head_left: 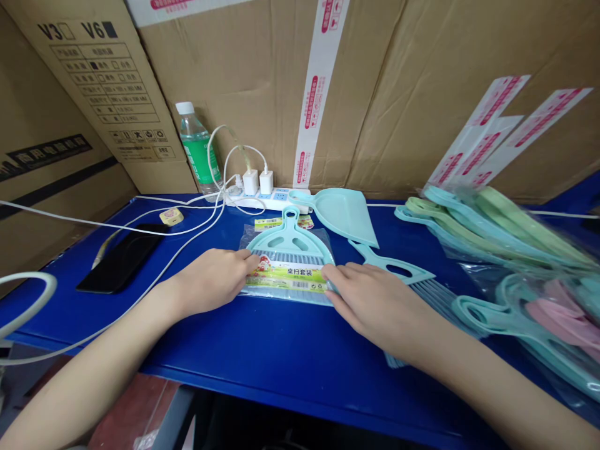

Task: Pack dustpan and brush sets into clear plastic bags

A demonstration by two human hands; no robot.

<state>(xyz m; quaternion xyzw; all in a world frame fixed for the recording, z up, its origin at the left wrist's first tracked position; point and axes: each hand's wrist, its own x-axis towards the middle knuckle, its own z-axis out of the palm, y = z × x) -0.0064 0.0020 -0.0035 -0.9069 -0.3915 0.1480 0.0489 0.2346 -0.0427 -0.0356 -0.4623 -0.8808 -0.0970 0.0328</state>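
Note:
In front of me on the blue table lies a packaged brush and dustpan set (289, 244), light blue, in clear plastic with a green and yellow label band. My left hand (220, 278) grips its left edge with closed fingers. At the right edge, my right hand (360, 290) is closed on the same package, thumb toward me. Just beyond it is a loose light blue dustpan (349, 212). A loose light blue hand brush (398, 265) lies partly under my right forearm, its bristles pointing right. Another label card (300, 222) shows behind the package.
Several bagged brush sets (497, 228) are heaped on the right. At the back stand a power strip (281, 199) with chargers and a water bottle (199, 153), before cardboard boxes (253, 81). A black phone (122, 257) lies left, and white cables (180, 250) cross the table (262, 344).

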